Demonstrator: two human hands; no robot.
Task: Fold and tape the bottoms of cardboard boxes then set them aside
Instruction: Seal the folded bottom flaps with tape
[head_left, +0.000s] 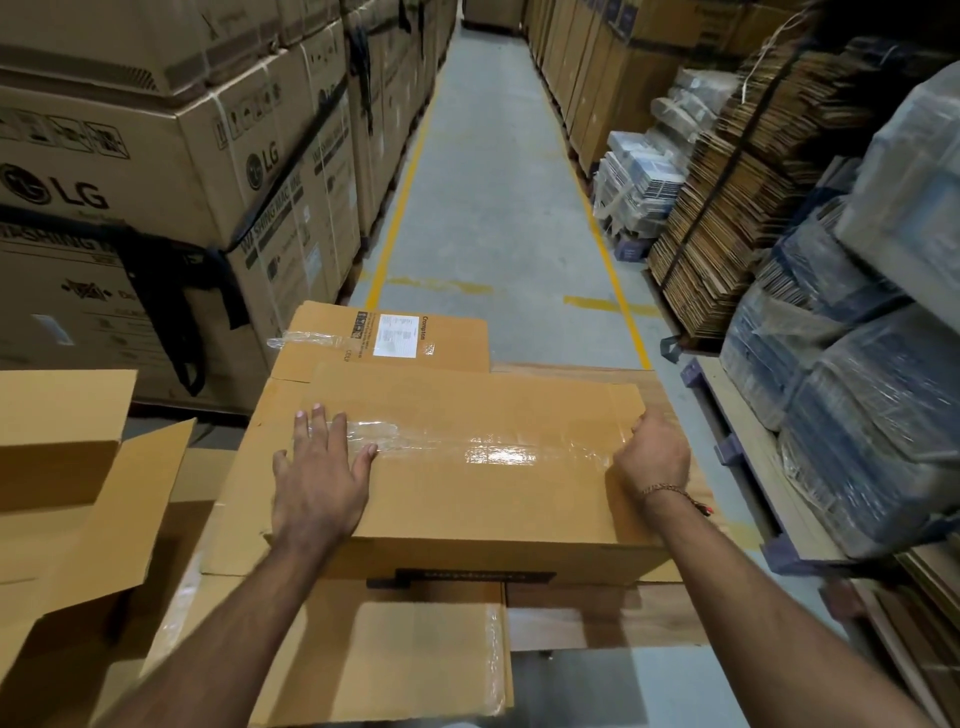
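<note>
Brown wooden table top (582, 616), grain visible, bare strip along near right edge and far right corner. Directly on it: flattened tan cardboard sheets (415, 654) with clear tape along one edge, overhanging the near side. On those sits a tan cardboard box, flaps closed and taped (467, 499). Grey concrete floor (488, 208) beyond, marked with yellow painted lines (400, 208); stacked brown printed cartons (156, 171) stand on it at left.

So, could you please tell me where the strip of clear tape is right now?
In the head view it runs across the top of the cardboard box at centre frame: the tape strip spans from under the flat left hand to the right hand.
</note>
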